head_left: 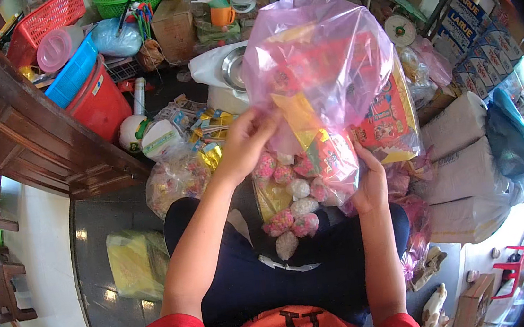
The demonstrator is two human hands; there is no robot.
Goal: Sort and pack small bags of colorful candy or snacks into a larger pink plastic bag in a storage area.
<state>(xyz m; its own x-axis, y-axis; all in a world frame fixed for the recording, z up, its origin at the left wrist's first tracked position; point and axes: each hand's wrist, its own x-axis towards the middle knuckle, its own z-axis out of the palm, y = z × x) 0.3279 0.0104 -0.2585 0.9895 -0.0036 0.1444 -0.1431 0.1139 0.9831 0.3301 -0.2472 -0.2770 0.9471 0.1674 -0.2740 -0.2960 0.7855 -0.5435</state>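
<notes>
In front of me I hold up a large pink see-through plastic bag with red and yellow printed packets inside. My left hand is closed, thumb against fingers, on the bag's left side, close to a yellow flap. From the right, my right hand grips the bag's lower side; its fingers are partly hidden behind the bag. Below it, between my legs, lie several small knotted bags of pink and white pieces. Behind the bag stands another clear bag with red printed packets.
At left are a wooden door, a red bin and a clear bag of small pieces. White sacks and stacked cartons line the right. A metal bowl and a cardboard box stand ahead.
</notes>
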